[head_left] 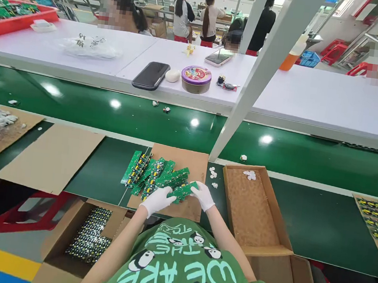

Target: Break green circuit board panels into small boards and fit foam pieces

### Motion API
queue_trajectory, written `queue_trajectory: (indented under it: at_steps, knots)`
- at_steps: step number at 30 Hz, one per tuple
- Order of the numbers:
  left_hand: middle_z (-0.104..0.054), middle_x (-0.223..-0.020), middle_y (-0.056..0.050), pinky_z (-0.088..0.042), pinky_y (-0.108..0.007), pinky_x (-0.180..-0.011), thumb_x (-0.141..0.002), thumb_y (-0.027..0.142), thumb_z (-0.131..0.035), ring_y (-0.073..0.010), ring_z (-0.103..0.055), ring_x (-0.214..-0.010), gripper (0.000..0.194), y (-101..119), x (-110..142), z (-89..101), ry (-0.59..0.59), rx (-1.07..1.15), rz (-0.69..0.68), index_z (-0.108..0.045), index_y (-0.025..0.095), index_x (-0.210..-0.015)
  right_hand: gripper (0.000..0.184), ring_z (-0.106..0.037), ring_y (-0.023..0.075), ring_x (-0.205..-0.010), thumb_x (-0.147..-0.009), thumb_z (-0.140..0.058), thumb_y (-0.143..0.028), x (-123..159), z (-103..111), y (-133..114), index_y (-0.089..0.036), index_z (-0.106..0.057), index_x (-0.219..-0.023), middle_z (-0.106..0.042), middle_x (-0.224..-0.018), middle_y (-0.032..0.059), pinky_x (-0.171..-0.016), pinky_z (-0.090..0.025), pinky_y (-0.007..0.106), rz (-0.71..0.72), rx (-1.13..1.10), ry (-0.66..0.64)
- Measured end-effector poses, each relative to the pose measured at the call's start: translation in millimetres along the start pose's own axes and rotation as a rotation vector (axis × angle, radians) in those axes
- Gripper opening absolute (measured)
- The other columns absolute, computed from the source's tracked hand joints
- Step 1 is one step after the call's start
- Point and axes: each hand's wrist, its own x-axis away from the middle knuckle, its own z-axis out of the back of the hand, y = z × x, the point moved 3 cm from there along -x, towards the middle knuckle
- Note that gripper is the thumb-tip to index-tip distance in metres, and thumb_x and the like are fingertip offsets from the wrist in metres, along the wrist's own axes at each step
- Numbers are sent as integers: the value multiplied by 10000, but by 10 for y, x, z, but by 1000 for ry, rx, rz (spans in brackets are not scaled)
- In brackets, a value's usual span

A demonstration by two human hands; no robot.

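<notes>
Between my two white-gloved hands is a long green circuit board [183, 191], tilted up at its right end. My left hand [158, 200] grips its left end, and my right hand [204, 195] pinches the right end. Just beyond lies a loose pile of green circuit boards [152, 173], some showing rows of black and yellow parts. The pile rests partly on a flat sheet of brown cardboard [195, 160] and spills off its left side onto the dark green bench top. My gloves hide parts of the held board's ends.
To the right lies a shallow cardboard tray [256, 214] with small white pieces [249, 174]. Below left, an open carton [59, 245] holds many boards. A slanted white post [250, 94] rises beyond the bench. The shelf behind carries a phone [151, 75] and a round tin [195, 79].
</notes>
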Motion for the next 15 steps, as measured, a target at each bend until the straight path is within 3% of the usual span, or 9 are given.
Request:
queue_trajectory:
  at_steps: [5,10,12,15]
  knots:
    - [-656,-652,-17,-432,-248,-566,-888,351,-509,-156,-606,-509,234,15,-96,-334,-43,162,121,-589,152,-982,229,-598,251,-1013,-672,-644,-249,-312,72,-49,-227,-649,-899,-668,-974,58,-950,-450,410,56,233,193]
    - [-628,-662,-17,-418,-239,-530,-918,380,-444,-140,-589,-510,275,25,-167,-574,-41,264,143,-583,153,-851,485,-534,277,-1175,-680,-655,-269,-574,173,-7,-190,-586,-1154,-608,-1204,120,-1041,-391,435,17,325,300]
    - [-588,-610,-3,-408,-240,-520,-924,370,-422,-139,-571,-490,297,11,-210,-601,-45,281,141,-573,156,-783,522,-528,263,-1191,-722,-626,-306,-521,200,55,-176,-553,-1223,-577,-1263,138,-1023,-416,413,24,326,312]
    - [-562,-591,7,-404,-232,-546,-918,342,-433,-135,-562,-519,295,7,-286,-616,-38,294,120,-552,167,-713,457,-656,224,-882,-748,-608,-366,-303,160,214,-167,-599,-1159,-673,-1051,117,-794,-538,375,8,306,242]
